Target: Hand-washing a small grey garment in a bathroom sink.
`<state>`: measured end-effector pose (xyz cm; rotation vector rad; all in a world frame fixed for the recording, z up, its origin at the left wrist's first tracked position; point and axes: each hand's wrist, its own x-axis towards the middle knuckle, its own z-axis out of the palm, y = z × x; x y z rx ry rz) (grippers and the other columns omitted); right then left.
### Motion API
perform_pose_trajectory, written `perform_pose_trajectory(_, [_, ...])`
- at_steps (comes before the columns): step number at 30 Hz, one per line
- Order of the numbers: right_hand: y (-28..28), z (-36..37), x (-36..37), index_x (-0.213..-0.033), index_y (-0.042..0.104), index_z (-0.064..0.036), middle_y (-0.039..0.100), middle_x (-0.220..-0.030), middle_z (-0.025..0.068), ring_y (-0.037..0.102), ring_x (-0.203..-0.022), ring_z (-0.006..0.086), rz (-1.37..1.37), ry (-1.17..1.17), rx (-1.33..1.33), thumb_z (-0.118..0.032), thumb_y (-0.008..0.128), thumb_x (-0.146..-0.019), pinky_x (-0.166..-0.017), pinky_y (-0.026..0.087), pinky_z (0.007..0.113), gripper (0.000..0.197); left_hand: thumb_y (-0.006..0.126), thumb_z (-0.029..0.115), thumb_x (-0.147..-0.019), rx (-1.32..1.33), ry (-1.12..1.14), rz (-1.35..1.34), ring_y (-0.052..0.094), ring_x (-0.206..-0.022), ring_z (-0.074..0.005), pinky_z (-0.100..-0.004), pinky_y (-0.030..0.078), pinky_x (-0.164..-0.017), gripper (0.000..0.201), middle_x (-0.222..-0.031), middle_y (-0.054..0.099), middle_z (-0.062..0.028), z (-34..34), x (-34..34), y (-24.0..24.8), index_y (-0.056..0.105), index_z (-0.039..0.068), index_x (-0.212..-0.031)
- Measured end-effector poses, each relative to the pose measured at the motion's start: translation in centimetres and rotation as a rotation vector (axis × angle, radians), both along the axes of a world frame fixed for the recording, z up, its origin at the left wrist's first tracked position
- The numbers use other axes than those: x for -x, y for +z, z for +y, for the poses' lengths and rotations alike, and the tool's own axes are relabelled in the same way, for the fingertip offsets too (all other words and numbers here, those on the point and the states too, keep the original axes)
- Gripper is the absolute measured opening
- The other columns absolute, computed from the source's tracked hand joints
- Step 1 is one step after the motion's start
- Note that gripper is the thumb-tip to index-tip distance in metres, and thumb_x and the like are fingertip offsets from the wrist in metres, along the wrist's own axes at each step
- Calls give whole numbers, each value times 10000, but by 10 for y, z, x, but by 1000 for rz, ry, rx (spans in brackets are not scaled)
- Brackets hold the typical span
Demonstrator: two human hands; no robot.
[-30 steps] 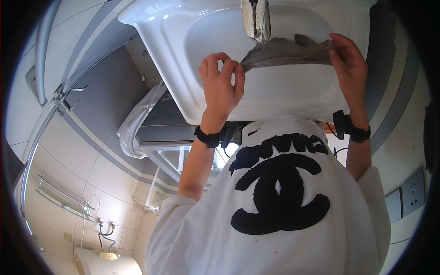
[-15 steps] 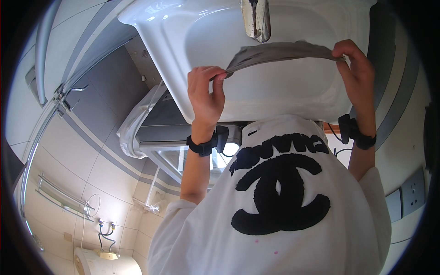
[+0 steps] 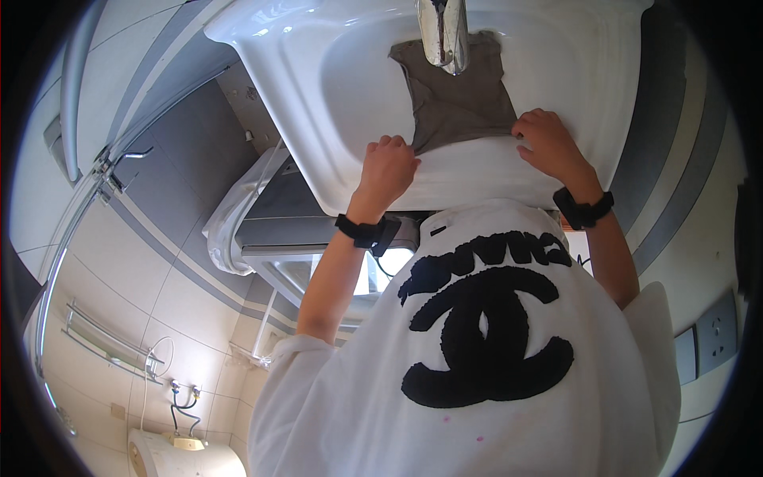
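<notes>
A grey-brown cloth lies spread in the basin of the white sink, its far part passing beneath the metal faucet. My left hand is closed at the cloth's near left corner, knuckles up, and its fingertips are hidden. At the near right corner, my right hand pinches the cloth's edge between thumb and fingers. The near edge runs between both hands, slightly curved. Creases cross the cloth's surface. Black bands with small boxes sit on both wrists.
Left of the sink stands a dark-topped unit with a white plastic bag at its side. A metal rail runs along the left wall. A white water heater shows at lower left, a wall socket at right.
The cloth was held up, stretched between both hands; now it is lowered and spread in the basin under the faucet. Both hands have come down and closer together.
</notes>
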<state>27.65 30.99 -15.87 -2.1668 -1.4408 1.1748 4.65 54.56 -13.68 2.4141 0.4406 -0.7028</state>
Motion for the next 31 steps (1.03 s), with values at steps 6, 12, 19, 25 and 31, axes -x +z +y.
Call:
perform_pose_trajectory(6, [-47, 43, -20, -1030, 607, -68, 603, -1059, 91, 609, -971, 329, -87, -318, -167, -175, 661, -850, -820, 508, 437, 216, 656, 193, -852, -95, 142, -72, 599, -944, -302, -467, 483, -743, 166, -896, 626, -103, 13, -52, -34, 649, 49, -934])
perform_pose_trajectory(12, [-105, 99, -28, -1136, 555, -78, 609, -1057, 95, 623, -965, 322, -379, -504, -315, -184, 668, -865, -796, 517, 446, 312, 681, 197, -822, -339, 479, -385, 591, -996, -329, -498, 466, -828, 333, -1114, 586, -129, 39, -100, -103, 581, 68, -1113])
perform_pose_trajectory(19, [-108, 99, -18, -1042, 612, -101, 621, -877, 86, 634, -830, 284, -140, -439, -64, -165, 695, -844, -732, 512, 385, 224, 705, 164, -793, -191, 571, -250, 587, -995, -343, -483, 463, -839, 267, -1004, 630, -106, 38, -96, -129, 625, 84, -1035])
perform_pose_trajectory(25, [-69, 63, -38, -904, 604, -63, 607, -836, 23, 597, -771, 181, 192, -670, -343, -229, 754, -844, -731, 496, 340, 231, 656, 106, -848, 0, 394, -573, 617, -863, -324, -439, 471, -763, 107, -842, 644, -125, 67, -72, -94, 633, 51, -937])
perform_pose_trajectory(31, [12, 51, -63, -895, 583, -71, 573, -765, -17, 576, -772, 109, 497, -632, -150, -201, 752, -869, -689, 483, 273, 215, 572, 198, -990, 313, 632, -226, 634, -771, -268, -352, 486, -778, 199, -841, 684, -174, 61, -79, -3, 598, 11, -1054])
